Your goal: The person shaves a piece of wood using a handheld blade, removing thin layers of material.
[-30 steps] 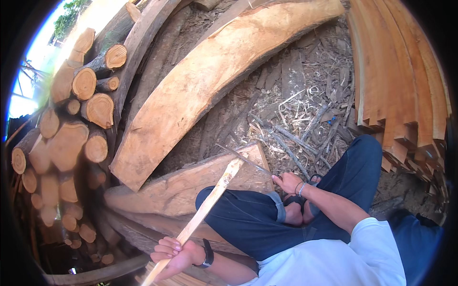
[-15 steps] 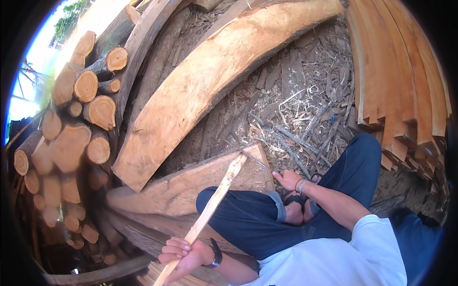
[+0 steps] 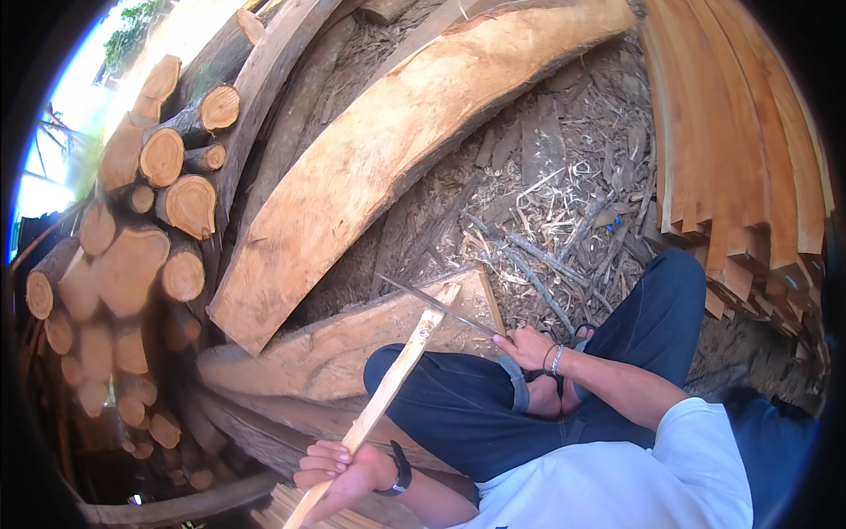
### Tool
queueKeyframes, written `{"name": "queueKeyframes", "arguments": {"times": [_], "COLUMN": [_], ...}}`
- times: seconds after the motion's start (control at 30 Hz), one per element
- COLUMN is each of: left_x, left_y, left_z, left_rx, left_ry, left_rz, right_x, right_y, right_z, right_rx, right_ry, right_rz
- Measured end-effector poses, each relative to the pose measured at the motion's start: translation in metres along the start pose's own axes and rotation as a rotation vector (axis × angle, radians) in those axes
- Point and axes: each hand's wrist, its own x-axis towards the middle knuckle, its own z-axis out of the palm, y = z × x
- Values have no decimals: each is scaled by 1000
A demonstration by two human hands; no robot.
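Near the lower edge my left hand (image 3: 345, 471) is closed round a pale wooden stick (image 3: 388, 388), which slants up and to the right across my left knee. The stick's far end lies over a flat plank (image 3: 344, 346). My right hand (image 3: 531, 347), in front of my feet, grips a long knife (image 3: 438, 305); its handle is hidden in the fingers. The thin blade points up and left and crosses the stick close to its far end. I cannot tell whether the edge is touching the wood or just above it.
A broad curved slab (image 3: 352, 181) lies beyond the plank. Stacked cut logs (image 3: 132, 269) stand at left, and sawn boards (image 3: 736, 132) are piled at right. Wood shavings (image 3: 551, 198) and thin sticks (image 3: 538, 273) litter the ground ahead. Split strips (image 3: 308, 511) lie by my left hand.
The knife has shifted up and left, so more of its blade reaches past the stick. My right hand has turned slightly; my left hand and the stick have hardly moved.
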Motion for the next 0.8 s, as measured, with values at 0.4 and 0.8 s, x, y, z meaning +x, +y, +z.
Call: {"name": "queueKeyframes", "arguments": {"times": [0.4, 0.8], "left_x": [-1, -10], "left_y": [1, 3], "left_z": [-8, -31], "left_rx": [42, -58], "left_ry": [74, -84], "left_rz": [33, 21], "right_x": [17, 14], "right_y": [32, 17], "right_z": [12, 10], "right_rx": [-38, -173], "right_ry": [123, 103], "right_rz": [99, 7]}}
